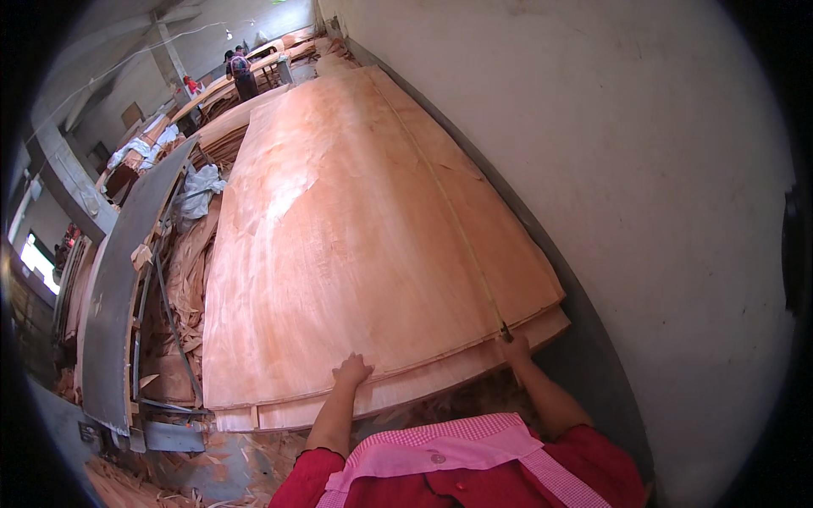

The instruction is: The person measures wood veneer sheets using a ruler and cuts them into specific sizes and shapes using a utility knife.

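A large stack of thin reddish-tan wood veneer sheets (339,254) lies in front of me, its top sheet slightly wavy and shiny. Along its right side stretches a thin yellow tape (462,229), from the near edge to the far end. My right hand (515,348) is closed around the dark case of the tape measure (506,332) at the near right edge. My left hand (352,369) rests on the top sheet close to the near edge, its fingers spread and nothing in them. Lower sheets stick out toward me beneath the top ones.
A pale wall (593,135) runs close along the right. To the left stand a long dark board (135,288) on a frame and crumpled veneer scraps (190,279). Farther back are more veneer piles, white plastic sheeting (148,146) and a person (242,74). Scraps litter the floor.
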The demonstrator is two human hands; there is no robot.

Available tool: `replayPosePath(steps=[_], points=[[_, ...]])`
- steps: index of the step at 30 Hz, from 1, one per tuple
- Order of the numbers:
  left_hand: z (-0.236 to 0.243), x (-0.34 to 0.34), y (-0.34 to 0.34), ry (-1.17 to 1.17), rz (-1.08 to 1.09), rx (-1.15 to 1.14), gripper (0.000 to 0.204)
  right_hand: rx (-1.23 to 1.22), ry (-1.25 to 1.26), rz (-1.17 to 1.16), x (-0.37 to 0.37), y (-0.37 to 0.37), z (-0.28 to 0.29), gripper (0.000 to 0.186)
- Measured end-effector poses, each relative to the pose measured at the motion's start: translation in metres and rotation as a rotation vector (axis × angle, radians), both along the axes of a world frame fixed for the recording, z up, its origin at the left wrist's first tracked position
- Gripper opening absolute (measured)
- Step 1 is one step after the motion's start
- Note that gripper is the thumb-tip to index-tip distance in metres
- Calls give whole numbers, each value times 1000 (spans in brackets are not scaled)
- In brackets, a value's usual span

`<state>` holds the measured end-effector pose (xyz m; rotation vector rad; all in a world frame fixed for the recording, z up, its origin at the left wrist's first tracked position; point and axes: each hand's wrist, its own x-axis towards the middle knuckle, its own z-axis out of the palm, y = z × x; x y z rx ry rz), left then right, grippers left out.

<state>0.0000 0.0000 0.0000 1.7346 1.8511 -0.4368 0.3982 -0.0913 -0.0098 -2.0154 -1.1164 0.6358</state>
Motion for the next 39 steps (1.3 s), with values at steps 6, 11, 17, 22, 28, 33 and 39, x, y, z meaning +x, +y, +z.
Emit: replayPosePath(steps=[6, 11, 17, 22, 28, 33, 39], points=[[-2, 0, -9, -7, -42, -14, 53, 74, 356, -39, -7, -46, -19, 30], [-64, -20, 16, -41, -110, 41, 53, 290, 269, 25, -9, -33, -25, 27], [-27, -29, -20, -197, 100, 453, 45, 31, 481, 30, -31, -46, -1, 16], [-12, -88, -112, -231, -148, 524, 42, -86, 704, -7, -86, -50, 2, 14], [-26, -158, -250, -219, 62, 529, 32, -144, 774, 150, -173, -36, 28, 18], [-70, -228, -317, -381, 182, 433, 31, -279, 706, 123, -254, -23, -3, 25], [-71, -354, -371, -358, 165, 349, 31, -412, 724, 164, -376, -33, 23, 31]])
